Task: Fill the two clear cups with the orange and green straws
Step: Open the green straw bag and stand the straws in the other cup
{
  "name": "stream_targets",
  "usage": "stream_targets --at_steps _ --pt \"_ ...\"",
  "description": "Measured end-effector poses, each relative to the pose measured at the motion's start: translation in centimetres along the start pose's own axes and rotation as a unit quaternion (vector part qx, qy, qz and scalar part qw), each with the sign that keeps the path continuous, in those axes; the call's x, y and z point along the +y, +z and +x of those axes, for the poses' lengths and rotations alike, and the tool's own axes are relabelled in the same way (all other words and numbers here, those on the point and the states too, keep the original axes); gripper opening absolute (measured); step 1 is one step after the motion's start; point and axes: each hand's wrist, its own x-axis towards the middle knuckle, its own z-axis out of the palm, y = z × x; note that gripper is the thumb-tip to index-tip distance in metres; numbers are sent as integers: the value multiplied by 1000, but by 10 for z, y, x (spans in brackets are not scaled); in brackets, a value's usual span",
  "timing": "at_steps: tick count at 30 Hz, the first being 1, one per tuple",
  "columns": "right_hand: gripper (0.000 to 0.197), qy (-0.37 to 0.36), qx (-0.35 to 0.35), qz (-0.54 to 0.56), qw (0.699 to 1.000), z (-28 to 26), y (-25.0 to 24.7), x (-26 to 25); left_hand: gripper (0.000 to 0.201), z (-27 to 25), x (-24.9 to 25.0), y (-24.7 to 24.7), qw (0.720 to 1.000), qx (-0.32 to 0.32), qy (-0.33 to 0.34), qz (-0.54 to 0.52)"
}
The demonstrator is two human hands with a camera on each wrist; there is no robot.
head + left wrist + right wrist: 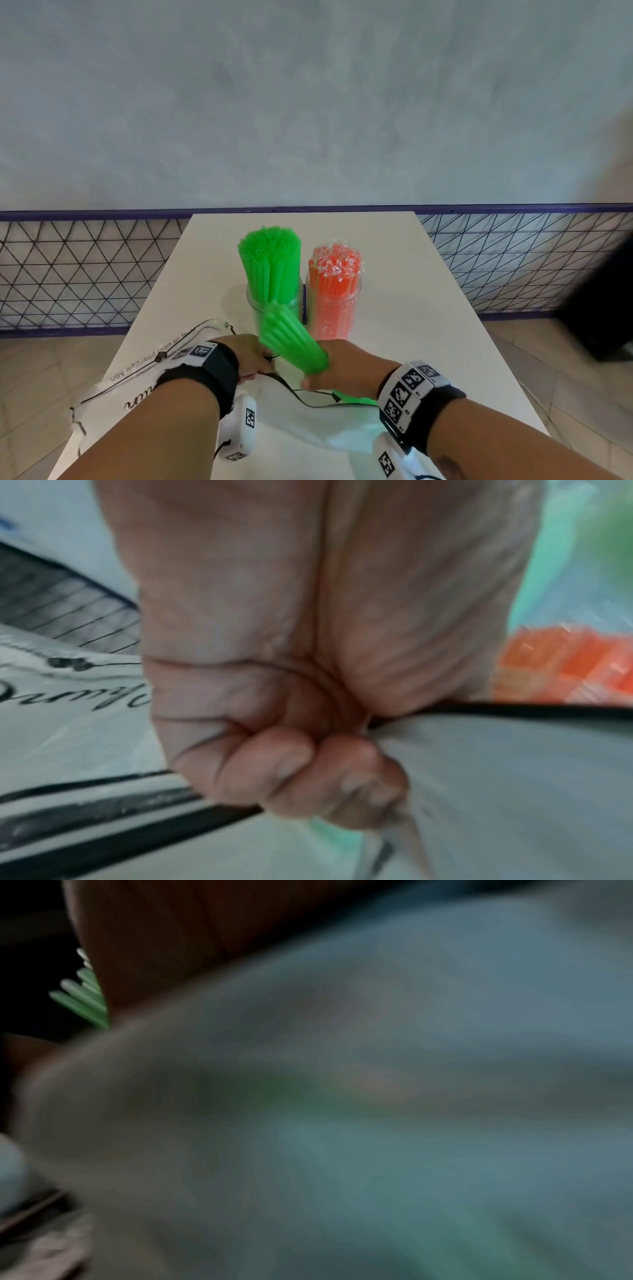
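R hand [337, 365] clenches a green bundle [291, 339], long axis slanting up and away twd the green cup [274, 301], which stands just beyond it w/ green straws already upright inside; bundle's far end is near the rim, so next move prob. a short lift fwd and tip-in. L hand [250, 356] grips the bag [144, 394] edge on the desk [411, 325]. Orange cup [332, 308] sits beside, full.

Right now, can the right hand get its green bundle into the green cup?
Probably yes. The right hand grips a green straw bundle just in front of the green cup, nothing between them. But that cup already looks packed with straws, so room may be tight. The left hand holds the bag off to the side.
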Motion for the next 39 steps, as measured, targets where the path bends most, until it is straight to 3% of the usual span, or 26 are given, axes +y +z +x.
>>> stream_targets --at_steps 2,4,6,8,10,11,13,15,18,22,24,32,39 --pt "26 -55 -22 45 997 -3 2 -36 19 -5 7 7 997 29 25 60" --pt "20 -105 -13 99 989 -7 -3 -78 36 1 9 9 997 56 35 -27" --pt "19 -145 52 158 975 -7 -15 -115 56 2 6 2 995 60 25 -79" --pt "18 -188 150 199 950 0 -33 -141 91 4 2 -10 998 8 0 -64" --pt "20 -206 247 233 918 8 -51 -155 101 2 -6 -28 994 17 3 -112" --pt "22 -203 286 248 903 13 -59 -158 104 1 -10 -39 991 36 7 -130" --pt "22 -196 337 266 882 21 -70 -156 131 -12 -13 -60 983 112 29 -142" --pt "16 -193 360 259 876 28 -73 -152 145 -13 -11 -67 946 193 88 -243" --pt "16 -170 384 244 874 37 -68 -145 144 -10 6 -62 870 240 220 -370" --pt "17 -141 407 235 871 49 -59 -139 110 12 13 -54 827 210 271 -445" --pt "18 -133 420 242 865 55 -58 -136 95 24 11 -51 824 199 282 -450" --pt "22 -140 498 292 804 68 -55 -129 79 29 12 -50 827 261 251 -431" --pt "23 -141 527 297 784 80 -45 -118 62 25 19 -42 798 276 288 -452"
